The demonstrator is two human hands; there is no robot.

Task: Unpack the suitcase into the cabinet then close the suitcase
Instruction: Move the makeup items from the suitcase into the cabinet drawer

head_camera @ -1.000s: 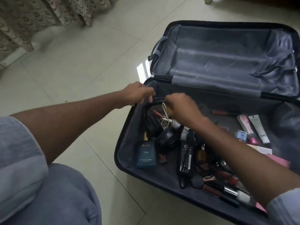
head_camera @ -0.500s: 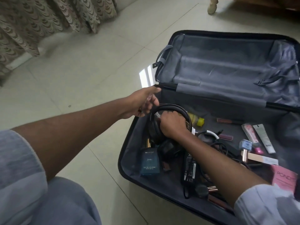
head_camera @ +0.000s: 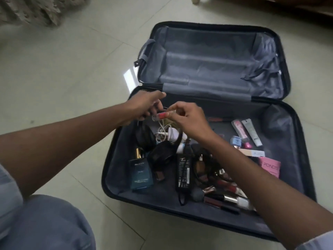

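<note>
On the left our left hand (head_camera: 144,107) reaches over the near half of the open suitcase (head_camera: 117,170), its fingers curled toward a small clear bottle (head_camera: 160,115) with a red patch; whether they actually grip it we cannot tell, since that spot is blurred. Below it, inside the case, lie the black headphones (head_camera: 146,136), a blue perfume box (head_camera: 141,175), a white cable (head_camera: 162,130) and a black power adapter (head_camera: 182,173). Our right hand (head_camera: 187,120) pinches the little bottle between thumb and fingertips, above the clutter. Farther right lie two tubes (head_camera: 246,131), a blue jar (head_camera: 236,140) and a pink packet (head_camera: 270,166). The suitcase's far half stands open on the tiled floor (head_camera: 63,78).
</note>
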